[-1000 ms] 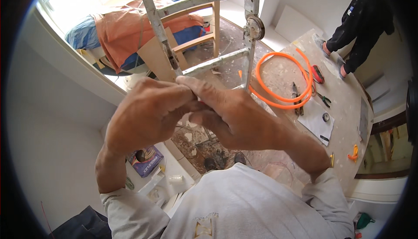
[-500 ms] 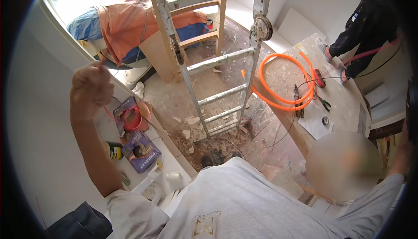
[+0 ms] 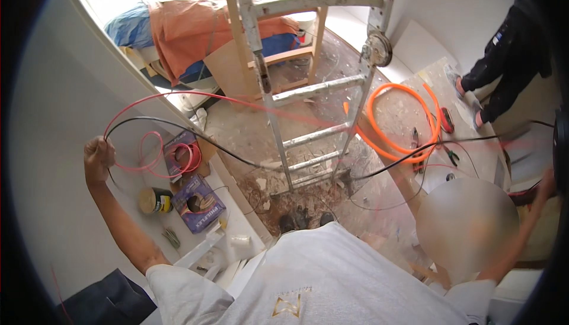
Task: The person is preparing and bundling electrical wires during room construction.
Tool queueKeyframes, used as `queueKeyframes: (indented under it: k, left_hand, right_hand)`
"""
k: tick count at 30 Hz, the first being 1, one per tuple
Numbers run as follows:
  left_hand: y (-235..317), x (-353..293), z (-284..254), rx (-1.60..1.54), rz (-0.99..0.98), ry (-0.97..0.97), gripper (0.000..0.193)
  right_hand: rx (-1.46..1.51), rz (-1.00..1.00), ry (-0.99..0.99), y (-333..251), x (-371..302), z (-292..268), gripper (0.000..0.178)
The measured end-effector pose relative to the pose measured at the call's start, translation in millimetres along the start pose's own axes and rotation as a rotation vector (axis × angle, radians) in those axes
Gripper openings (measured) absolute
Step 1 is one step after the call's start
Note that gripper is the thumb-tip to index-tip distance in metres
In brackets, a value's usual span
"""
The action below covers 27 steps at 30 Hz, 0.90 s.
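My left hand (image 3: pixel 99 159) is raised at the left by the wall, fingers closed round a red wire (image 3: pixel 178 93) and a black wire (image 3: pixel 195 130). Both wires run rightward across the ladder (image 3: pixel 320 88), smeared by motion at the far right. Below the hand, loose red loops lead to a red wire coil (image 3: pixel 188 158) at an open purple box (image 3: pixel 176 141). My right hand (image 3: pixel 546 184) is at the far right rim, blurred and partly cut off. Dark and red wires pass close to it; its fingers do not show clearly.
A second purple box (image 3: pixel 198 203) and a tin (image 3: pixel 155 200) stand on the white surface at left. Orange tubing (image 3: pixel 370 114), pliers (image 3: pixel 453 157) and a tape roll (image 3: pixel 450 177) lie on the board at right. Another person's legs (image 3: pixel 504 52) are beyond it. Orange sheeting (image 3: pixel 189 34) covers things by the window.
My left hand has moved left and down. Red and black wires now stretch across the view, and red loops have risen from the box. My right forearm shows more; the view has shifted slightly.
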<state>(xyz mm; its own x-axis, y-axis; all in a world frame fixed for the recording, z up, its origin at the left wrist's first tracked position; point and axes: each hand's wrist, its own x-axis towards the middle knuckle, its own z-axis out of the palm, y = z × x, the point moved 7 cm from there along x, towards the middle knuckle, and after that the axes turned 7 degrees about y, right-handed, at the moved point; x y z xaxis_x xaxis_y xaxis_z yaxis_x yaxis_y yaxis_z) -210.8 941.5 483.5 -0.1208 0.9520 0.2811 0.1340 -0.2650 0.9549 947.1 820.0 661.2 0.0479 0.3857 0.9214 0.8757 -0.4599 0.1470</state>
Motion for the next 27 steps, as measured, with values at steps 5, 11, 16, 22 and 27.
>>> queueKeyframes:
  k: [5,11,16,22,27]
  left_hand:
    - [65,8,36,0.353,-0.007,0.06,0.04]
    - [108,9,156,0.744,0.111,-0.178,0.027]
    - [111,-15,310,0.702,0.274,-0.589,0.009]
    - [131,-30,373,0.462,0.443,-0.685,0.008]
    - [82,-23,331,0.287,0.085,-0.807,0.029]
  right_hand:
    - [0.701,0.039,-0.182,-213,-286,10,0.025]
    - [1.051,-0.265,-1.109,-440,-368,-38,0.025]
    - [1.547,-0.324,-0.611,-572,-181,-139,0.046]
    - [1.898,-0.404,-0.675,-628,-128,-167,0.044]
    - [1.714,-0.641,-0.46,-582,-96,-178,0.021]
